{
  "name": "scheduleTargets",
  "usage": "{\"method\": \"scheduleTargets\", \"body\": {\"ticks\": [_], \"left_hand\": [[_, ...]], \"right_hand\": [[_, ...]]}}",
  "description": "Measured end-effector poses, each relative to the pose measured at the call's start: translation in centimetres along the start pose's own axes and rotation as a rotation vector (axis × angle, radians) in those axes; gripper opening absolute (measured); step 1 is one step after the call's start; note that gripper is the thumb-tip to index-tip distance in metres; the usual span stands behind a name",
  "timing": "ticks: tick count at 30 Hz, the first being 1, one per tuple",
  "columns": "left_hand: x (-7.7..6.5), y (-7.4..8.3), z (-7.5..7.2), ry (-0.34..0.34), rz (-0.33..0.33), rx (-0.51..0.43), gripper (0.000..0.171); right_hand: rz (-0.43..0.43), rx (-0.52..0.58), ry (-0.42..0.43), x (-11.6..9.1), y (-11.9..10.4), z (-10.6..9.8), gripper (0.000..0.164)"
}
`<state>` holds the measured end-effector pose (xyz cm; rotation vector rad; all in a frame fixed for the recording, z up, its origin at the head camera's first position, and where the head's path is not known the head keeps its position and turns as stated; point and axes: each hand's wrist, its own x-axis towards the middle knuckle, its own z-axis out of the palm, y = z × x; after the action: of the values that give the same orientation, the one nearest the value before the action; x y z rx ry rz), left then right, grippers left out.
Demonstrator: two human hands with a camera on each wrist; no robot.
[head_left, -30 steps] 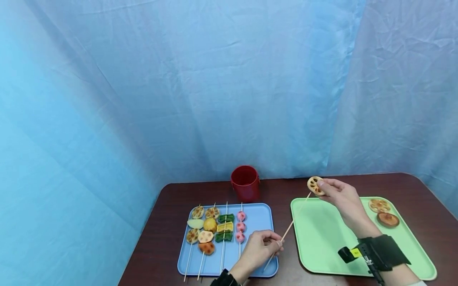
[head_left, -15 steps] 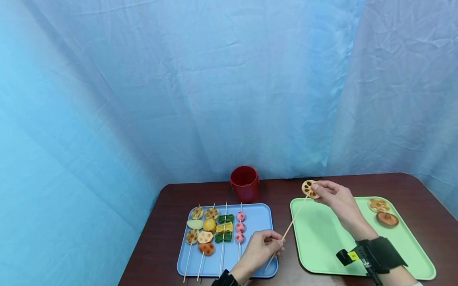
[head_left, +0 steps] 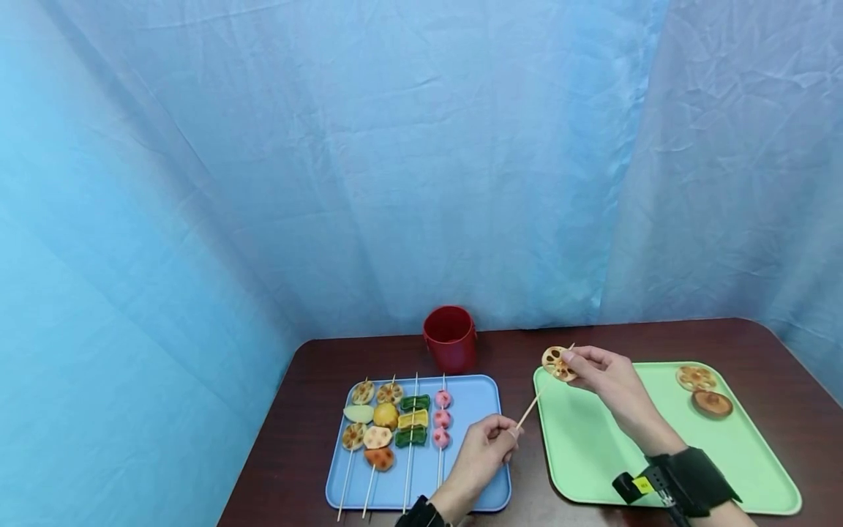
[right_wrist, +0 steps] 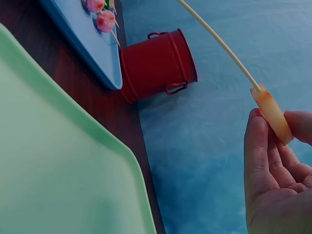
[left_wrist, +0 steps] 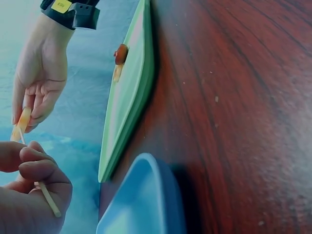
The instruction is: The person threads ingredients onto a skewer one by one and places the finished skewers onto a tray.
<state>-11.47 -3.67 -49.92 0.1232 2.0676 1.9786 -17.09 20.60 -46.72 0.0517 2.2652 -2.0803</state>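
My left hand (head_left: 484,454) pinches a thin wooden skewer (head_left: 529,411), its butt end poking out below the fingers in the left wrist view. A round lotus root slice (head_left: 557,363) with holes is pinched between thumb and fingers of my right hand (head_left: 609,384). In the right wrist view the skewer (right_wrist: 222,43) runs into the edge of the lotus root slice (right_wrist: 273,116). A pointed tip shows at the slice's upper right edge in the head view. Both hands are raised, the right one over the green tray (head_left: 593,468).
The blue tray (head_left: 474,395) on the left bears several loaded skewers, including one with pink balls (head_left: 442,419). Behind it stands a red bucket (head_left: 451,339). Another lotus root slice (head_left: 696,378) and a brown oval piece (head_left: 712,403) lie on the green tray's right side.
The right hand has brought the lotus root slice left and down, toward the left hand. The skewer's tip, first at the slice's lower edge, now shows at its upper edge.
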Motion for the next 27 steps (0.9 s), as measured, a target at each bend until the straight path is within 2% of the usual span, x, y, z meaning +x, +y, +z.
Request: {"method": "scheduleTargets", "body": {"ticks": [6, 12, 27], "left_hand": [[0.5, 0.5, 0.5, 0.005, -0.017, -0.016, 0.020], [0.9, 1.0, 0.9, 0.008, -0.021, -0.031, 0.018], [1.5, 1.0, 1.4, 0.064, -0.028, -0.042, 0.013]], "right_hand": [[0.021, 0.015, -0.024, -0.3, 0.5, 1.1, 0.051], [0.055, -0.030, -0.052, -0.8, 0.9, 2.2, 0.049], [0.015, -0.018, -0.100, -1.8, 1.5, 3.8, 0.038]]}}
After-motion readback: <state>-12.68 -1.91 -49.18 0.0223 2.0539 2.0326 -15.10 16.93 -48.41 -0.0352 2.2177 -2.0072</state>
